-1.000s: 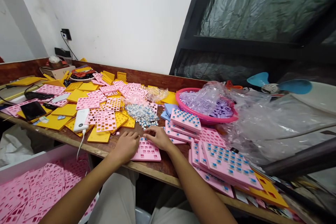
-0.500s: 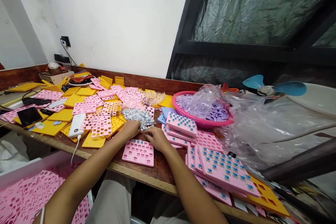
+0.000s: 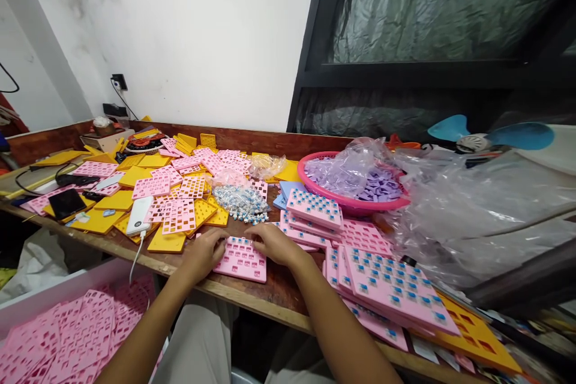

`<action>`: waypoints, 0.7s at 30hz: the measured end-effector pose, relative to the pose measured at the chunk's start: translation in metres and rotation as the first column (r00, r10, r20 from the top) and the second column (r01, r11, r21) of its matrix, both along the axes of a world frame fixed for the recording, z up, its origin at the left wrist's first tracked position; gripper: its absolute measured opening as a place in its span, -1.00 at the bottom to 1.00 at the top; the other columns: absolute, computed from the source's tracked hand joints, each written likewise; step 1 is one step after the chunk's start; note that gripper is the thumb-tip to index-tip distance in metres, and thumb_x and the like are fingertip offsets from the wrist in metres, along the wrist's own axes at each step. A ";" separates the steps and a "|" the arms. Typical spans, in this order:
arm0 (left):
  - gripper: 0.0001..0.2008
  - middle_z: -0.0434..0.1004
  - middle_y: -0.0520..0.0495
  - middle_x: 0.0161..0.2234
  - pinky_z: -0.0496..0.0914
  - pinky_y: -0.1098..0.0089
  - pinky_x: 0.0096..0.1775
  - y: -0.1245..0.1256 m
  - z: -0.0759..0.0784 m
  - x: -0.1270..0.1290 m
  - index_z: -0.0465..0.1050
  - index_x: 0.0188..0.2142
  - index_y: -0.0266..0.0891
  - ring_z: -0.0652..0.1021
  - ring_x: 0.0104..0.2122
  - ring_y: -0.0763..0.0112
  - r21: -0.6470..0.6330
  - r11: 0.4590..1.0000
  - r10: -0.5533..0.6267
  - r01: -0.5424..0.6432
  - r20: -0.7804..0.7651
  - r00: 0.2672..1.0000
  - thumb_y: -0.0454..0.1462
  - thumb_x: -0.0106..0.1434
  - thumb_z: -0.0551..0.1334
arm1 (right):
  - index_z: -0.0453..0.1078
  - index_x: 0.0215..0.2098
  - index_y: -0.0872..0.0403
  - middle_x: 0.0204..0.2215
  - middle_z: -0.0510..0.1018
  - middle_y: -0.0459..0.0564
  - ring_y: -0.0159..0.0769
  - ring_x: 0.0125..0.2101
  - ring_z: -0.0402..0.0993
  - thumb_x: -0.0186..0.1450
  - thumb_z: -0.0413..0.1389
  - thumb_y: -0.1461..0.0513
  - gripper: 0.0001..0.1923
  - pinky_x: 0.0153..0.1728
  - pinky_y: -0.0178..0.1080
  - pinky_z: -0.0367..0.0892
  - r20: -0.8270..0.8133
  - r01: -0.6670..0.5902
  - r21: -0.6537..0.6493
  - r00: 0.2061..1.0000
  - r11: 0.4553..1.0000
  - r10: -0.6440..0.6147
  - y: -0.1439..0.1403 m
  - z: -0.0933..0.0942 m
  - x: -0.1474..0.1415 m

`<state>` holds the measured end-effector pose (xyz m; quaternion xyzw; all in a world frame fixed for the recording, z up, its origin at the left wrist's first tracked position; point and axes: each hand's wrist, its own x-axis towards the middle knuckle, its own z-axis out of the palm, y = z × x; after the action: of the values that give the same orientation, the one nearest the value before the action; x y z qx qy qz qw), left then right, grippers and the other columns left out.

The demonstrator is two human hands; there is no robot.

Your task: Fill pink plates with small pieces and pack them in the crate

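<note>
1. The wooden workbench (image 3: 279,294) carries everything; the camera has tipped a little since half a second ago, so the bench sits slightly lower in view, but nothing on it has been rearranged

2. Our landmark is the pink plate (image 3: 240,259) near the front edge of the bench, a gridded plate part-filled with small blue-topped switches along its far rows; it lies flat, where it lay a moment ago

3. To the right of the pink plate, a stack of filled pink plates (image 3: 396,288) fans out; behind those stands a pink basket (image 3: 315,183) of purple pieces under clear plastic

4. Left of and behind the pink plate, empty pink and yellow plates (image 3: 180,216) lie scattered, with a white power bank (image 3: 138,216) among them

5. Just behind the pink plate is the loose heap of switches (image 3: 240,201)

6. Our left hand (image 3: 204,252) has come back from that heap to the plate's left edge, fingers curled and touching it; whether it holds a switch we cannot tell

7. Our right hand (image 3: 272,243) stays at the plate's far right corner, fingers bent down onto it; anything pinched there is hidden. We judge another switch is being pressed in
</note>
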<state>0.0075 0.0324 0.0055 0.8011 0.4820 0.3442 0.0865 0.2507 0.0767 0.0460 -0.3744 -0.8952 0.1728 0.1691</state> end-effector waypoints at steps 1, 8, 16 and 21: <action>-0.77 0.61 -0.09 -0.10 0.45 0.32 -0.03 -0.004 -0.005 -0.001 0.51 -0.05 -0.18 0.59 -0.11 0.30 0.006 1.000 0.005 -0.005 0.008 1.000 -0.34 0.35 0.15 | 0.58 -0.22 0.06 -0.31 0.63 -0.05 -0.28 -0.28 0.50 0.20 0.11 0.43 -0.72 -0.22 -0.33 0.25 -0.007 0.012 -0.007 1.000 1.000 -0.012 0.000 0.000 0.000; -0.71 0.60 -0.12 -0.06 0.47 0.28 -0.01 -0.008 -0.020 -0.003 0.54 -0.01 -0.14 0.57 -0.06 0.28 0.046 0.999 0.010 -0.010 0.006 1.000 -0.37 0.39 0.12 | 0.55 -0.11 0.03 -0.18 0.65 0.03 -0.20 -0.13 0.53 0.29 0.13 0.36 -0.75 -0.13 -0.31 0.26 0.141 0.112 0.047 0.983 0.993 -0.118 -0.007 0.002 -0.007; -0.76 0.58 -0.10 -0.17 0.45 0.37 -0.10 -0.005 -0.016 -0.007 0.61 -0.14 -0.16 0.56 -0.17 0.34 0.001 1.000 -0.010 0.010 0.074 0.997 -0.35 0.38 0.14 | 0.55 -0.12 0.03 -0.16 0.66 0.01 -0.24 -0.14 0.55 0.31 0.11 0.37 -0.75 -0.12 -0.32 0.28 0.088 0.129 0.028 0.987 0.991 -0.131 -0.006 -0.003 -0.008; -0.80 0.62 -0.09 -0.22 0.43 0.34 -0.10 -0.003 -0.015 -0.010 0.61 -0.19 -0.18 0.56 -0.19 0.33 -0.065 0.998 0.011 -0.004 0.117 0.993 -0.33 0.38 0.17 | 0.57 -0.20 0.04 -0.23 0.67 0.01 -0.19 -0.19 0.58 0.27 0.16 0.38 -0.80 -0.17 -0.29 0.32 0.065 0.180 0.006 0.981 0.984 -0.180 -0.003 -0.011 -0.011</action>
<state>-0.0023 0.0298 -0.0094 0.7746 0.4899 0.3752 0.1390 0.2393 0.0735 0.0353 -0.4594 -0.8626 0.1444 0.1549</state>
